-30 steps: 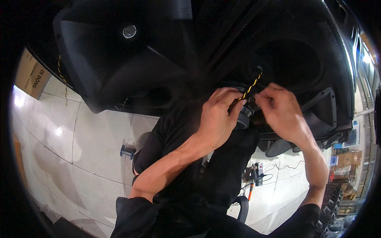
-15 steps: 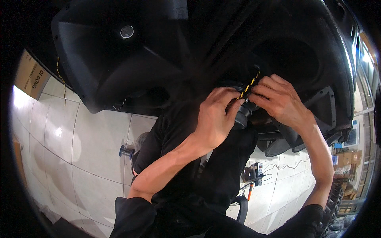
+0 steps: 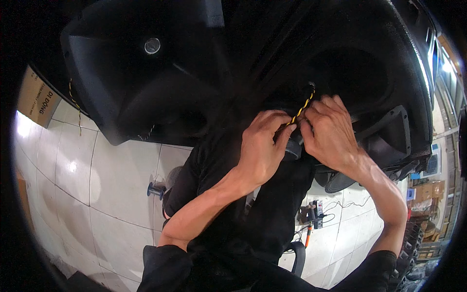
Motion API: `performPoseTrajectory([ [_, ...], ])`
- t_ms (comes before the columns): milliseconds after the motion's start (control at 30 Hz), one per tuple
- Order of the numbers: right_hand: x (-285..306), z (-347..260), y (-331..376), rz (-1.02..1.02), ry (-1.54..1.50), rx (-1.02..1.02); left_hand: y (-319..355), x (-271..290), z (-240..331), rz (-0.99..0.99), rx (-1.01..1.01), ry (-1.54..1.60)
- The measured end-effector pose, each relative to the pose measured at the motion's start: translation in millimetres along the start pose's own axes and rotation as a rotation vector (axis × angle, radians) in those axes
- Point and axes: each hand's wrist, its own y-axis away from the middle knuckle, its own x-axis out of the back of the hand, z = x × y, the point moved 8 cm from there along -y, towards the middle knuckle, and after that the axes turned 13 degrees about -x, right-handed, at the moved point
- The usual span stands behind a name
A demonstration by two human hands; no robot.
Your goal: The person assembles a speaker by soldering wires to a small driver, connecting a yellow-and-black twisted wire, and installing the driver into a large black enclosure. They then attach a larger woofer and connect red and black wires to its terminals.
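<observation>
A twisted yellow-and-black wire comes out of a hole in a black speaker cabinet. Its lower end is pinched between the thumb and fingers of my left hand. Close on the right, my right hand is closed with its fingertips near the wire's end; what they grip is hidden. Below the fingertips, between my hands, a round black part, possibly a speaker driver, shows in part.
Another black speaker housing with a round silver piece stands at left, a yellow-black wire hanging beside it. On the tiled floor are a blue spool, a small device with cables and an orange-handled tool. A cardboard box stands far left.
My right hand has turned and moved slightly down and left, its fingers now curled nearer the wire's end. My left hand keeps its pinch on the wire. The view has shifted slightly.
</observation>
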Motion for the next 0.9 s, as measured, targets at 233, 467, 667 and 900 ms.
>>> performPoseTrajectory([
  [233,-8.9,19.6,6.2,-0.063,-0.202,-0.402,1.2,-0.7,-4.1,0.009,0.015,0.026],
  [467,38.9,27.7,9.6,0.108,-0.294,-0.179,2.4,1.3,-3.8,0.004,0.032,0.032],
  [667,20.8,7.3,26.5,0.194,0.022,0.442,1.8,0.3,-2.4,0.010,0.022,0.030],
  [900,15.5,0.8,22.3,0.182,0.129,0.573,0.5,1.6,-1.1,0.013,0.001,0.022],
])
